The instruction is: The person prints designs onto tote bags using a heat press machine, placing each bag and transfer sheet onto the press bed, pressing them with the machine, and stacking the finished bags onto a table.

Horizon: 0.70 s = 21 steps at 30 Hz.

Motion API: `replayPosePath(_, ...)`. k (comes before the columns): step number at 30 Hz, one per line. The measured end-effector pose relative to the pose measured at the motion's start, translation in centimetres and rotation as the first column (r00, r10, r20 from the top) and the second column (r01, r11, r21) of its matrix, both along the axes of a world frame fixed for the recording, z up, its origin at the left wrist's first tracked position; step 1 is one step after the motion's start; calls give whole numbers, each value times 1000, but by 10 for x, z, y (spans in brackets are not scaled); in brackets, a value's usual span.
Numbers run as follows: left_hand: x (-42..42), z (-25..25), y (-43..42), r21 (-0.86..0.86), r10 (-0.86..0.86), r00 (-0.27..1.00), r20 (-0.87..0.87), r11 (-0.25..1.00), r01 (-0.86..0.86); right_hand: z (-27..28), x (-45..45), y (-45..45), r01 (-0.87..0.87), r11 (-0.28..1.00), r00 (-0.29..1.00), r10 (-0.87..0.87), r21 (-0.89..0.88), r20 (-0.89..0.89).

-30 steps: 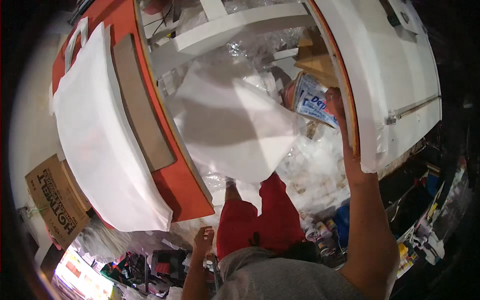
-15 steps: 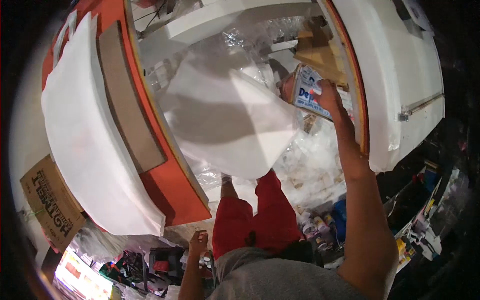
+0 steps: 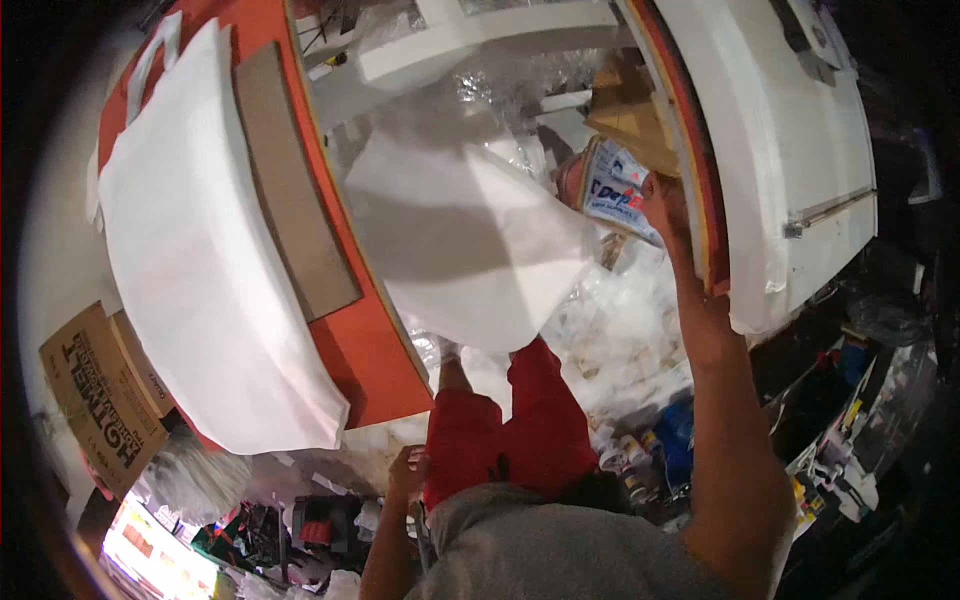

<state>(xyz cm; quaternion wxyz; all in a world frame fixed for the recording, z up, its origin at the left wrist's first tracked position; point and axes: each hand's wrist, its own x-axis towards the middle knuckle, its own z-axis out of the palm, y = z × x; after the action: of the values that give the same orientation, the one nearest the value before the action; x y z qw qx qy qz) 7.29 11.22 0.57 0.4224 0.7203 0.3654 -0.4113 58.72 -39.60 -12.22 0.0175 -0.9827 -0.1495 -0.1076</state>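
Observation:
My right hand (image 3: 658, 208) reaches forward past the curved white panel. It is at the right edge of a plastic bag (image 3: 612, 190) printed with blue and red letters, and its fingers look closed on that edge, partly blurred. My left hand (image 3: 406, 472) hangs low beside my red shorts, fingers loosely curled and a little apart, with nothing visible in it. Between my arms lies a large white sheet (image 3: 470, 240), partly in shadow. To the left, a white fabric piece (image 3: 215, 260) with a strap loop lies over an orange panel (image 3: 375, 385), next to a brown strip (image 3: 295, 190).
A curved white panel (image 3: 750, 150) stands at right, with a white curved bar (image 3: 480, 40) across the far side. A brown cardboard box (image 3: 100, 400) is at left, cardboard (image 3: 630, 110) beyond the bag. Clear plastic, small bottles (image 3: 630, 460) and clutter surround my feet.
My right hand has shifted slightly down and right, uncovering more of the bag's lettering, which now slants. My left hand has risen slightly. The view has shifted a little.

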Motion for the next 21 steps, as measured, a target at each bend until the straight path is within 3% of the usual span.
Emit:
replayPosePath(5, 0, -14, 19, -22, 39, 997, 74, 999, -37, -13, 1, -13, -199, 979, 969, 202, -37, 140)
replayPosePath(12, 3, 1, 22, -33, -24, 1000, 12, 999, 24, -6, -7, -14, 250, 943, 948, -192, 220, -254)
replayPosePath(15, 12, 8, 22, 13, -97, 990, 106, 995, 96, 10, -11, -29, 260, 881, 945, -149, 394, -291)
replayPosePath(19, 61, 34, 5, 30, -78, 996, -37, 996, 79, 47, -25, -43, 301, 764, 901, -32, 570, -433)
replayPosePath(21, 73, 31, -5, -65, -64, 996, 69, 996, 68, 60, -41, -33, 343, 701, 851, 49, 625, -523)
